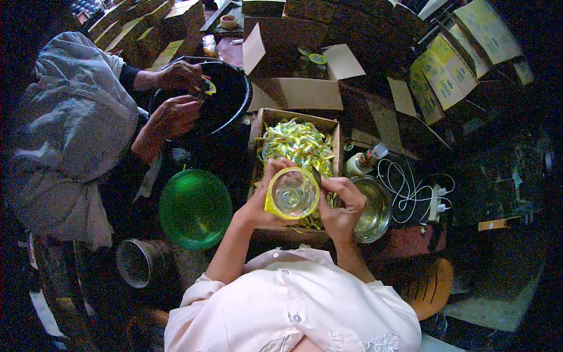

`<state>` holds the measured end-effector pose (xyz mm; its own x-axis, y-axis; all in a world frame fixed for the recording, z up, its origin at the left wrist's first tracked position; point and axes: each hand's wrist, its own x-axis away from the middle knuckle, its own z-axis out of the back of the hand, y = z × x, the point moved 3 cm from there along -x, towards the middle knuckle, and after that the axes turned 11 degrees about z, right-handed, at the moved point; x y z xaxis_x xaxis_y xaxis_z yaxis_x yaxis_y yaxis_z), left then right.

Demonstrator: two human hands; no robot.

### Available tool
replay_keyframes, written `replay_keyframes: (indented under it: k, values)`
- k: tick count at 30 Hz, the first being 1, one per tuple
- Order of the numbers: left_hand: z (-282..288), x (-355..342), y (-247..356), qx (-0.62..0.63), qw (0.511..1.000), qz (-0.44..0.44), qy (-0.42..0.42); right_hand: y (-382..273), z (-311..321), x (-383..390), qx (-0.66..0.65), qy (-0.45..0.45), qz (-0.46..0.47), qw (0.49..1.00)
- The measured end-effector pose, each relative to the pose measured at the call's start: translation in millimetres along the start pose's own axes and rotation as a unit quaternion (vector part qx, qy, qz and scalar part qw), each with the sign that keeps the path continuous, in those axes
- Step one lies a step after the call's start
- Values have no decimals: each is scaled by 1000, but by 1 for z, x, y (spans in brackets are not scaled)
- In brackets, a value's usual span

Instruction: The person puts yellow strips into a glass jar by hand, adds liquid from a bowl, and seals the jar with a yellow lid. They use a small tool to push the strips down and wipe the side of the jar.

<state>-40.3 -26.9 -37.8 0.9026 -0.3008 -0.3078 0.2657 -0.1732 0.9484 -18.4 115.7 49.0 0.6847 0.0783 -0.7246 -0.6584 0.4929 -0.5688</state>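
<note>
My left hand (262, 205) wraps round the side of a clear round cup (292, 195) with a yellow band, held with its mouth facing up. At the cup's right edge, my right hand (343, 206) is closed in a pinch on a dark, thin, blade-like tool (316, 176). The tool's tip points up and away from me; its handle is hidden by the fingers. Both hands are over a wooden crate (255, 132) heaped with yellow-and-white wrapper-like strips (299, 141).
A green bowl (195, 208) and a grey bucket (135, 263) stand left. Right are a metal bowl (375, 211), a jar (373, 155), white cables (404, 190) and a power strip (436, 203). A co-worker's hands (176, 108) work over a black tub (243, 105). Open cartons (305, 94) lie beyond.
</note>
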Motion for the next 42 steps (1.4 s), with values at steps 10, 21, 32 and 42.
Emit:
replay_keyframes:
  k: [10, 21, 32, 42]
  values:
    - [-5, -11, 16, 42, 999, 15, 6, 5, -1, 7, 1, 35, -11, 999]
    - [-13, -7, 16, 45, 991, 20, 125, -5, -3, 7, 18, 35, 25, 999]
    - [-8, -4, 17, -94, 995, 22, 14, -3, 2, -7, 30, -3, 17, 999]
    - [-14, -12, 30, 85, 985, 76, 128, -12, -3, 4, 44, 68, 26, 996]
